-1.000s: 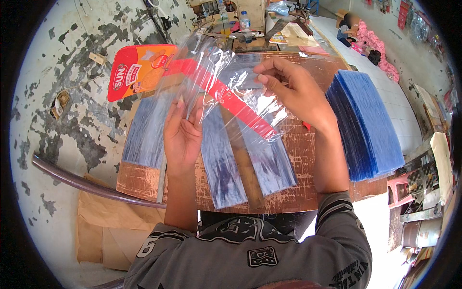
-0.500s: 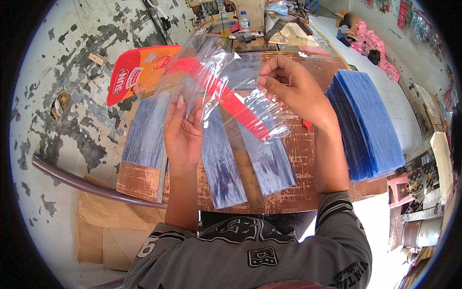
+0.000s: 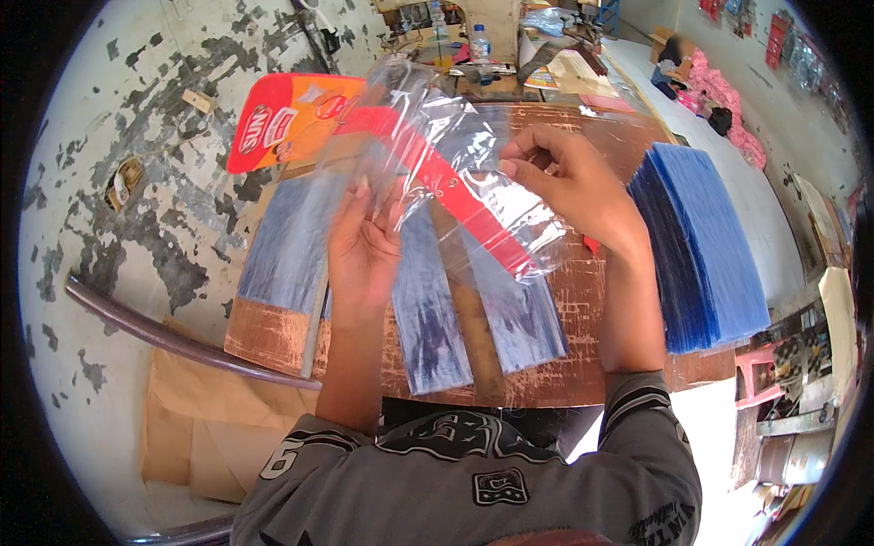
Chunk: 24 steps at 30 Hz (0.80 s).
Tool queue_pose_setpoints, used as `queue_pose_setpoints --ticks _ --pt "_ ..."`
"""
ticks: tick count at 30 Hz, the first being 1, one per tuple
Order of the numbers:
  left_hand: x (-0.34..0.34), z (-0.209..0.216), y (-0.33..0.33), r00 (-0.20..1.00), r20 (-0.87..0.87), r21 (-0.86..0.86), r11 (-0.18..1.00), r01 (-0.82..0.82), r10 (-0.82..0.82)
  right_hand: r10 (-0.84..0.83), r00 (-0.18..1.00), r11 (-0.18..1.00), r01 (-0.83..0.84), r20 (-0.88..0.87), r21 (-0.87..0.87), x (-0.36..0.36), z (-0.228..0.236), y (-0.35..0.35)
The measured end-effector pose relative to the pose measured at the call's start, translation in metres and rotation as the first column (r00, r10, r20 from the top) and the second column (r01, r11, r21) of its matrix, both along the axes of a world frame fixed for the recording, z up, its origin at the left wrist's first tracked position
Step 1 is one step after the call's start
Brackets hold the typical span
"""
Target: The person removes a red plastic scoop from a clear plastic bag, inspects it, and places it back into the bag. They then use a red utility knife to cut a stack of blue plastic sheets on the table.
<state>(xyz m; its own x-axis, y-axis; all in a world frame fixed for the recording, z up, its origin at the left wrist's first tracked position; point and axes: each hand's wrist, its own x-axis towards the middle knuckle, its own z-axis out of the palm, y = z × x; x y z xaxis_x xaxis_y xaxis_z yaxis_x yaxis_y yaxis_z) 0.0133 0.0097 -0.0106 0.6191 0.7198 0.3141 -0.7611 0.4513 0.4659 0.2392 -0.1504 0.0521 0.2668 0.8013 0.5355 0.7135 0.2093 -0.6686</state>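
Observation:
I hold up a clear plastic sheet (image 3: 473, 136) above the table; it is creased and shiny. Across it runs a slanting red band (image 3: 473, 214) with small eyelets, and an orange and red printed panel (image 3: 300, 123) sticks out at its left end. My left hand (image 3: 366, 250), palm turned up, has its curled fingers on the plastic near the band's left part; the fingertips are partly blurred behind the film. My right hand (image 3: 583, 191) pinches the sheet's right edge between thumb and bent fingers.
Translucent bluish sheets (image 3: 428, 318) lie on the worn brown table (image 3: 583, 364), beside a thin metal strip (image 3: 314, 337). At right stands a tall stack of blue sheets (image 3: 719, 255). Water bottles (image 3: 480, 45) stand at the back. A person (image 3: 672, 68) sits beyond, near pink material (image 3: 715, 105).
The whole view has shifted slightly, moving the scene rightward. The printed panel has risen a little and the plastic sheet tilts more. Both hands keep their places on it.

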Motion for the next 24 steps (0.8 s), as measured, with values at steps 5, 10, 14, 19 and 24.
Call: queue_pose_setpoints --ticks 5,10,14,19,24 --pt "-0.002 0.002 0.003 0.999 -0.039 -0.053 0.998 0.036 -0.038 0.003 1.000 1.000 -0.004 -0.027 -0.031 -0.002 0.001 0.001" --pt "0.001 0.007 -0.004 0.993 -0.108 -0.102 0.993 -0.063 0.052 -0.004 0.991 0.989 -0.015 -0.130 -0.149 -0.009 0.007 -0.002" --pt "0.002 0.002 0.004 0.992 -0.128 -0.087 0.996 -0.018 0.007 0.055 0.963 0.976 -0.108 -0.263 -0.191 -0.008 -0.001 0.000" --pt "0.000 -0.007 0.008 0.991 -0.135 -0.107 0.994 0.009 -0.023 0.199 0.898 0.906 -0.321 -0.391 -0.276 -0.013 0.012 0.000" --pt "0.000 -0.007 0.003 0.981 -0.194 -0.097 0.995 -0.008 -0.011 0.415 0.828 0.840 -0.508 -0.377 -0.191 -0.016 0.005 0.005"
